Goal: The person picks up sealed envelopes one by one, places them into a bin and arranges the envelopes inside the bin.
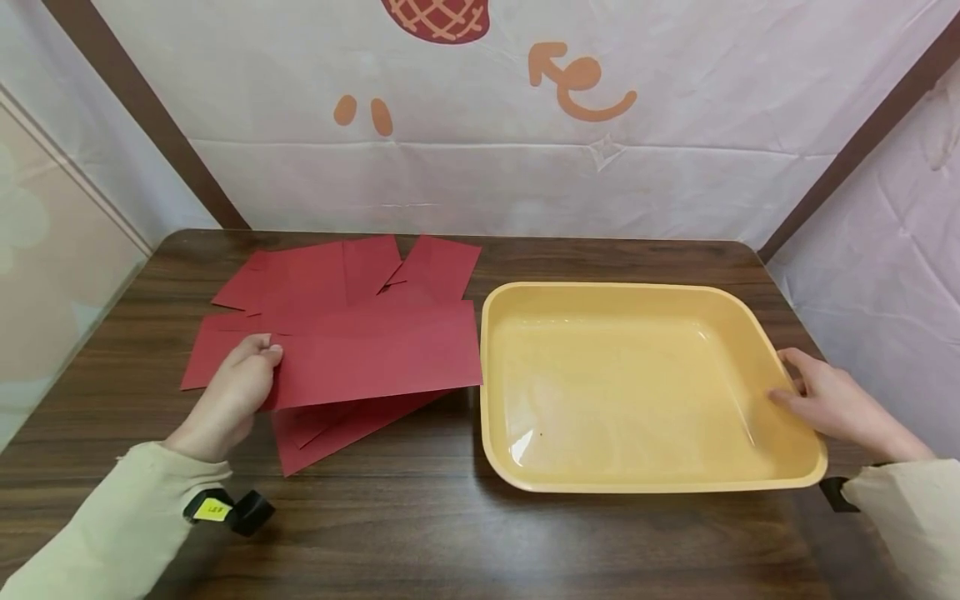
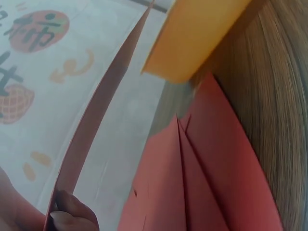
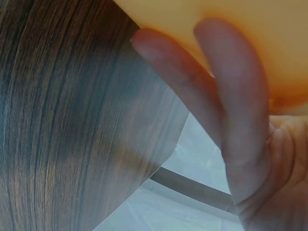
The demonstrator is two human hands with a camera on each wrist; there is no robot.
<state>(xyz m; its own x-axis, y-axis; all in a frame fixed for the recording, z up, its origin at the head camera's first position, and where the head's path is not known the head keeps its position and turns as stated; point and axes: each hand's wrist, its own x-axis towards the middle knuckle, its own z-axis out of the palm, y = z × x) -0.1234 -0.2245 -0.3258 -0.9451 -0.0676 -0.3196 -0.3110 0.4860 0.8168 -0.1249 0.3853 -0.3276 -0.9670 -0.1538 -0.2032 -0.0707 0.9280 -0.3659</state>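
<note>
A red paper rectangle [image 1: 375,354], perhaps an envelope, is pinched at its left end by my left hand [image 1: 236,387]. In the left wrist view the same red paper [image 2: 96,115] stands nearly edge-on between thumb and fingers, lifted above a loose pile of red papers [image 1: 307,275]. Its right end reaches the left rim of a yellow plastic tray [image 1: 637,487]. My right hand [image 1: 836,400] grips the tray's right wall, thumb inside and fingers outside. The right wrist view shows those fingers [image 3: 236,72] against the outer side of the yellow wall.
Both the pile and the tray lie on a dark wood-grain table [image 1: 465,542]. A pale printed cloth [image 1: 525,183] hangs behind the table's back edge, with more cloth at both sides. Nothing lies inside the tray.
</note>
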